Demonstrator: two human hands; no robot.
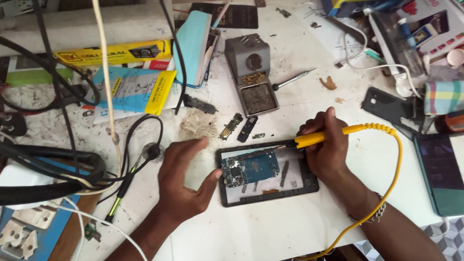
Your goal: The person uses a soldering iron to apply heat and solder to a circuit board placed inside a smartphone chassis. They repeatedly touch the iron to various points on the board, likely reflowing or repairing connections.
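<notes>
At the near edge of the white worktop (270, 232), a person's two forearms enter from below, both cut off by the frame. The left hand (181, 181) rests with fingers loosely spread and slightly curled, its thumb touching the left side of a blue circuit board (251, 170). The board lies inside an opened black phone frame (268, 174) near the middle of the worktop. The right hand (326, 145) is closed in a pen grip on a yellow-handled soldering iron (321, 137), whose dark tip reaches the board's upper edge; the exact contact point is too small to make out. Its coiled yellow cord (394, 159) loops down and leaves the picture at the bottom. Just beyond the frame lie small loose phone parts (240, 127), their kind unclear. Farther back stands a grey soldering stand (251, 72) with a dirty sponge tray, a thin screwdriver (294, 79) beside it. Black cables (58, 164) crowd the left edge, and a dark phone (442, 171) is cropped at the right edge. Boxes and packets along the far edge are partly cut off.
</notes>
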